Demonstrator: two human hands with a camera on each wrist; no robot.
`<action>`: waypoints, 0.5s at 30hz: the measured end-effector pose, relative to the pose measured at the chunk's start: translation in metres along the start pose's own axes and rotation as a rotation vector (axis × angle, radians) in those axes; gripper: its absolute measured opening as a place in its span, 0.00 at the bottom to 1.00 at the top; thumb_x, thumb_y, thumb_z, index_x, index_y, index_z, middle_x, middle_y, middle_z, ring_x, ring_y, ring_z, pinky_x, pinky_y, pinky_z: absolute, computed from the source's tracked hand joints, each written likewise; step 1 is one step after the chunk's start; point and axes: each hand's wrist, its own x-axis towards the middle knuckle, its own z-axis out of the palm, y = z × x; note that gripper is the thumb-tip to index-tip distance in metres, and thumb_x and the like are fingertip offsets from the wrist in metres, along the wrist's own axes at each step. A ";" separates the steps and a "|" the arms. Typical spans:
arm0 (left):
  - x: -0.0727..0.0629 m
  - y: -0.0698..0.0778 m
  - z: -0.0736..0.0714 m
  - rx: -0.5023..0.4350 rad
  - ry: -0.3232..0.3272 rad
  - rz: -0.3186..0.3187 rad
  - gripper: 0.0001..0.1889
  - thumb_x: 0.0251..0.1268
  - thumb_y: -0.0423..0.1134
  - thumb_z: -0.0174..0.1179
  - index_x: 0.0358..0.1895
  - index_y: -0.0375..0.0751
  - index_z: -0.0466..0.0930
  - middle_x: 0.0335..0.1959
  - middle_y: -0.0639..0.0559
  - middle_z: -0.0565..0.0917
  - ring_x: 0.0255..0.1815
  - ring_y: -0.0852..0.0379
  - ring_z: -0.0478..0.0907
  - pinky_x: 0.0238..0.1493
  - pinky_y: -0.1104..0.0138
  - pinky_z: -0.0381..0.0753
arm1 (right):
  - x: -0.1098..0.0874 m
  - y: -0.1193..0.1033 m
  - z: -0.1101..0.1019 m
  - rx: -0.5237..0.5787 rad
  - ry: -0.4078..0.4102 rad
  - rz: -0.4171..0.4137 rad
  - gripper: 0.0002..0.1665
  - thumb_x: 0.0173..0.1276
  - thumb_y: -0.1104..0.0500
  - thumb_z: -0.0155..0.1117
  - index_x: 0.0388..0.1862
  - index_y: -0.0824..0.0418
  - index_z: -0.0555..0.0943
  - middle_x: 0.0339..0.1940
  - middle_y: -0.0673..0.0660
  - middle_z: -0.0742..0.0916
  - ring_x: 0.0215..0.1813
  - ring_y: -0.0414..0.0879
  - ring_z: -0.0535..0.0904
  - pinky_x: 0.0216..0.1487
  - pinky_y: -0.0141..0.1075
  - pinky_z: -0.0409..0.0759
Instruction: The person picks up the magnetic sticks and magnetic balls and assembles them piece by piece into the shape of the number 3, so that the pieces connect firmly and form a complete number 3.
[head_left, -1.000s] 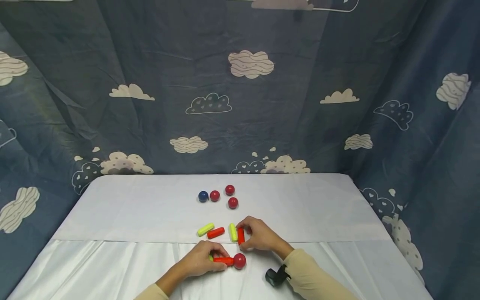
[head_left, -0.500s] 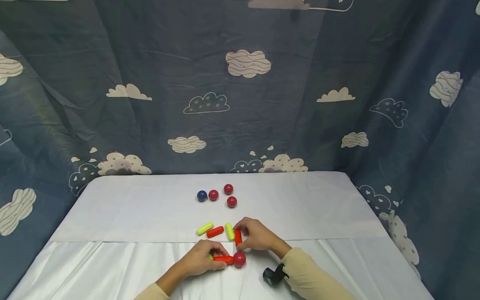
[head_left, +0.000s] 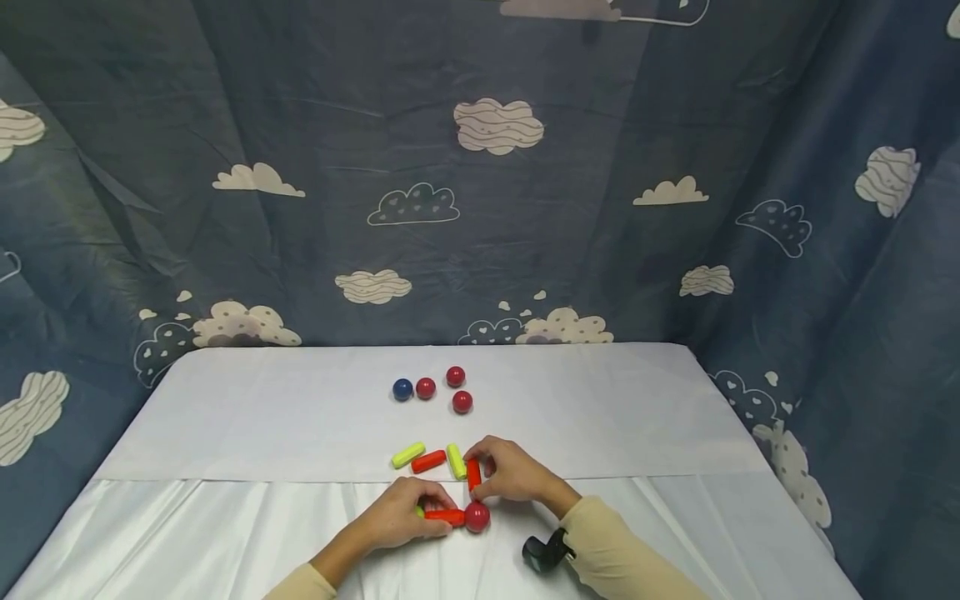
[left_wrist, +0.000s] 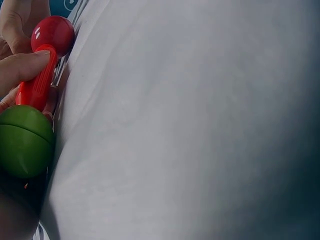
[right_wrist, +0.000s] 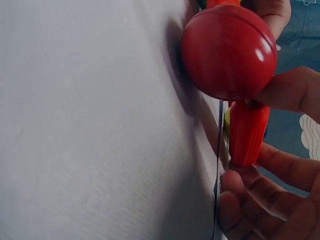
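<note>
My left hand (head_left: 401, 512) pinches a red rod (head_left: 445, 517) low over the white cloth. A green ball (left_wrist: 26, 141) sits on that rod's left end, mostly hidden by the hand in the head view. At its other end is a red ball (head_left: 477, 517). My right hand (head_left: 517, 473) holds a second red rod (head_left: 473, 475) between thumb and fingers, pointing toward the red ball. In the right wrist view, this rod's end (right_wrist: 248, 132) lies right by the ball; I cannot tell whether it is fitted in. The right thumb touches the ball's side.
Beyond the hands lie a yellow-green rod (head_left: 408, 455), a red rod (head_left: 428, 462) and another yellow-green rod (head_left: 456, 461) close to my right fingertips. Farther back are a blue ball (head_left: 402, 389) and several red balls (head_left: 462, 402). A cloud-print curtain (head_left: 525, 208) hangs behind the table.
My right hand has brought its red rod slightly left and nearer to the red ball. The yellow-green rod beside it has turned to a slant. The left hand keeps its hold.
</note>
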 end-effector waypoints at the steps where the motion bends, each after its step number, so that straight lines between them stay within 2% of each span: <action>1: 0.000 0.000 0.000 0.001 0.000 0.002 0.08 0.51 0.41 0.71 0.36 0.49 0.85 0.28 0.65 0.78 0.31 0.67 0.70 0.36 0.70 0.69 | 0.000 0.000 0.000 0.010 -0.002 0.007 0.25 0.50 0.64 0.76 0.49 0.62 0.80 0.37 0.51 0.77 0.32 0.44 0.71 0.32 0.32 0.70; 6: 0.000 0.000 0.000 -0.002 0.000 0.004 0.08 0.52 0.41 0.71 0.36 0.49 0.85 0.28 0.64 0.78 0.30 0.67 0.70 0.35 0.71 0.69 | -0.001 -0.002 0.002 0.047 -0.005 0.039 0.26 0.50 0.66 0.75 0.49 0.64 0.79 0.41 0.54 0.77 0.28 0.44 0.71 0.29 0.32 0.70; 15: 0.000 0.000 -0.001 0.000 -0.005 -0.003 0.08 0.52 0.41 0.71 0.36 0.49 0.85 0.28 0.64 0.78 0.31 0.66 0.70 0.36 0.70 0.69 | -0.002 -0.006 0.001 0.074 -0.017 0.054 0.27 0.49 0.67 0.75 0.49 0.65 0.78 0.42 0.56 0.77 0.25 0.43 0.73 0.27 0.33 0.72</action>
